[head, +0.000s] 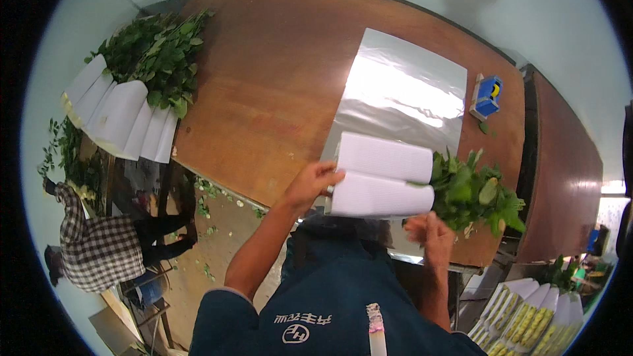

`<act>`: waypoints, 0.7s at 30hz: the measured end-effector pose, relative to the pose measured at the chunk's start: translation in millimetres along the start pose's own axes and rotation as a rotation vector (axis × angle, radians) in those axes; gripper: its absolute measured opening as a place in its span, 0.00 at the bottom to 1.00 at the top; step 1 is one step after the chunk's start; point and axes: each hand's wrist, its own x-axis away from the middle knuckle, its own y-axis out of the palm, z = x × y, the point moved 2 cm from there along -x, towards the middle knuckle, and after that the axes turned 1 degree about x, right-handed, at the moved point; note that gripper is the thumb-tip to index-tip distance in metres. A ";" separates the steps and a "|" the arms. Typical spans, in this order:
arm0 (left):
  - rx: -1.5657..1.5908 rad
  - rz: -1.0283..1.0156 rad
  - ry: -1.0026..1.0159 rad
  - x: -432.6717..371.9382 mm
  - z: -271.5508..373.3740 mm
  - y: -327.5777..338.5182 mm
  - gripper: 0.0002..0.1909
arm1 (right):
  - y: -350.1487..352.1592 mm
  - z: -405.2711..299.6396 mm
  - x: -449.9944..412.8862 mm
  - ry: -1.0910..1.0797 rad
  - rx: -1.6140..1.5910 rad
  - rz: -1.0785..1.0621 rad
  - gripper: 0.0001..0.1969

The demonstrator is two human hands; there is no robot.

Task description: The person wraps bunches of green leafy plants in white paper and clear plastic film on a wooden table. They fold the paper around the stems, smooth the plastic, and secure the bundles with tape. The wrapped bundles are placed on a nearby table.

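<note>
A bundle wrapped in white corrugated paper (383, 175) lies before me, with green leafy stems (474, 193) coming out of its right end. My left hand (314, 185) grips the wrap's left edge, thumb on top and fingers partly hidden beneath. Just below the wrap's right end, near the leaves, is my right hand (432, 237); its fingers are curled and slightly blurred, so whether it holds anything is unclear. Under the bundle and beyond it a shiny silvery sheet (400, 84) lies on the brown table (257, 79).
A blue tape dispenser (488, 96) stands at the table's right. White-wrapped leafy bundles (118, 113) lie at the left corner. Further wrapped bundles (531, 314) with yellowish heads are at the lower right. A person in a checked shirt (101, 242) works at the left.
</note>
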 end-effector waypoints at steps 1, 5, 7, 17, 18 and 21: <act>0.018 -0.012 0.015 -15.1 8.4 0.7 0.16 | -2.8 -21.7 -9.2 -0.263 0.237 0.064 0.16; 0.074 0.085 0.122 -47.7 41.6 9.8 0.16 | 46.4 -72.4 -81.3 -0.824 0.740 0.091 0.17; 0.062 0.178 0.283 -43.8 41.7 1.0 0.16 | 58.1 -72.7 -120.8 -0.978 0.851 0.082 0.16; 0.175 -0.329 -0.233 -69.4 -134.8 29.3 0.23 | 77.0 -103.6 -246.6 -0.609 0.869 -0.038 0.23; 0.250 -0.251 -0.227 -75.6 -140.4 35.0 0.24 | 74.5 -103.7 -256.9 -0.600 0.906 -0.052 0.25; 0.467 -0.140 -0.234 -111.7 -154.0 39.1 0.23 | 81.4 -112.5 -259.5 -0.492 0.938 -0.095 0.26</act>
